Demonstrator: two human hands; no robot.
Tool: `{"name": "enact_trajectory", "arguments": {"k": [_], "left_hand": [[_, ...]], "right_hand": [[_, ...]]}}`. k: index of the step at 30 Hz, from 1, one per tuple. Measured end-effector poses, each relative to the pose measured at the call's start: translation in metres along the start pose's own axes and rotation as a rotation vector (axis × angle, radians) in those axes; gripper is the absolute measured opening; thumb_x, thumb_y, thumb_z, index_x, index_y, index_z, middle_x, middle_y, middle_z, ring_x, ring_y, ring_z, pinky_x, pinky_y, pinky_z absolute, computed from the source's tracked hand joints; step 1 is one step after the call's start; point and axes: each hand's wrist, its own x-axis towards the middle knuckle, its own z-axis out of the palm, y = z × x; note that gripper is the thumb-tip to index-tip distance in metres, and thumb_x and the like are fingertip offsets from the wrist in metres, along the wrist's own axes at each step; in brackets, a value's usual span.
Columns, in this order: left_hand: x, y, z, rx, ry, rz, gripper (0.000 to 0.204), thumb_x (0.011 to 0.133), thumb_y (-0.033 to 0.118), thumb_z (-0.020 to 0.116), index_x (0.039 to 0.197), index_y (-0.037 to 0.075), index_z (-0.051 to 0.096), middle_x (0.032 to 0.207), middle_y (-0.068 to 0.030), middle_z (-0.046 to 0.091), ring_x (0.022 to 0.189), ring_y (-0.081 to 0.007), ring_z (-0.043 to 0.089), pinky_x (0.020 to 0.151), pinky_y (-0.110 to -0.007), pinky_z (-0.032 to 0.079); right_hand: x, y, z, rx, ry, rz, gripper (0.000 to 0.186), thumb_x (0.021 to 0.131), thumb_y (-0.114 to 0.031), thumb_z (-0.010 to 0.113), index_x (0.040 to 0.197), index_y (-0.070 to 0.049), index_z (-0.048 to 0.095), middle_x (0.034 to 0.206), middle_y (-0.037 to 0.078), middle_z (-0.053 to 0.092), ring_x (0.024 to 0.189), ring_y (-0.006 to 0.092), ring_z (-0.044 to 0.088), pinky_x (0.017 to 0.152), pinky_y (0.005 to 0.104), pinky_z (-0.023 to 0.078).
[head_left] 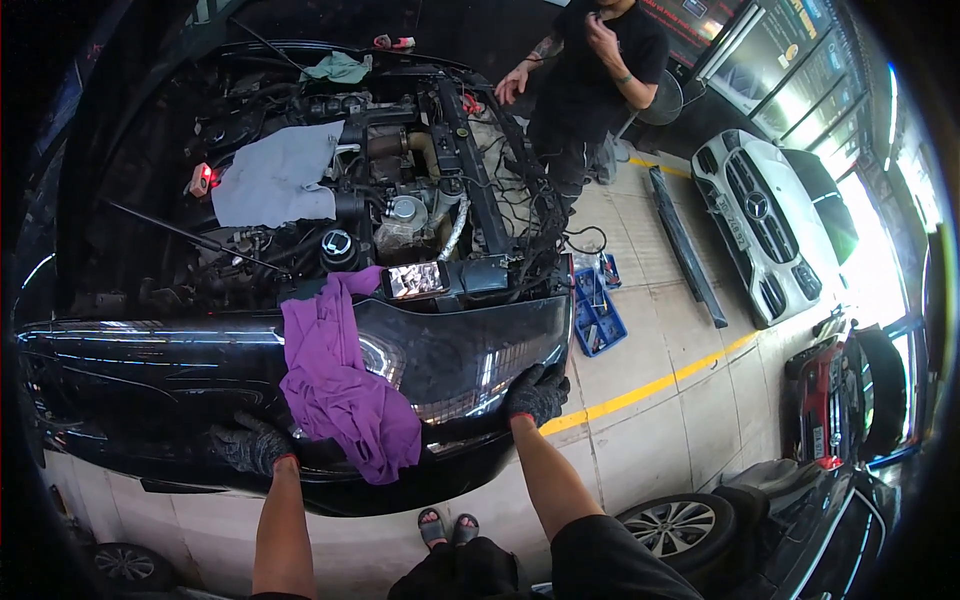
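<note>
Head view: your dark-grey-gloved left hand (250,443) and matching right hand (539,394) touch the glossy black car panel (455,350), lower left to centre; can't tell if fingers clamp it. A jolt could slide the rectangular, lit-screen phone (416,281), mid-frame, off.

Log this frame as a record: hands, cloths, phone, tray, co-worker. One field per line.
left hand: gloved, on the black fender
right hand: gloved, at the fender's front end
purple cloth: crumpled, draped over the fender between the hands
grey cloth: spread over the engine bay
phone: screen lit, beside the engine bay
blue tray: on the floor, compartmented
co-worker: standing near the car's front
</note>
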Motion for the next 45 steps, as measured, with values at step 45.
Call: {"name": "enact_trajectory", "arguments": {"k": [45], "left_hand": [[0.006, -0.005, 0.010, 0.204, 0.078, 0.017, 0.077, 0.116, 0.058, 0.055, 0.166, -0.001, 0.054, 0.166, -0.0285, 0.057, 0.153, -0.0475, 0.055, 0.126, -0.059, 0.046]], "right_hand": [[0.001, -0.001, 0.003, -0.011, -0.022, 0.014, 0.064, 0.113, -0.048, 0.060, 0.166, -0.012, 0.056, 0.159, 0.028, 0.059, 0.146, 0.0494, 0.057, 0.122, 0.0601, 0.048]]}}
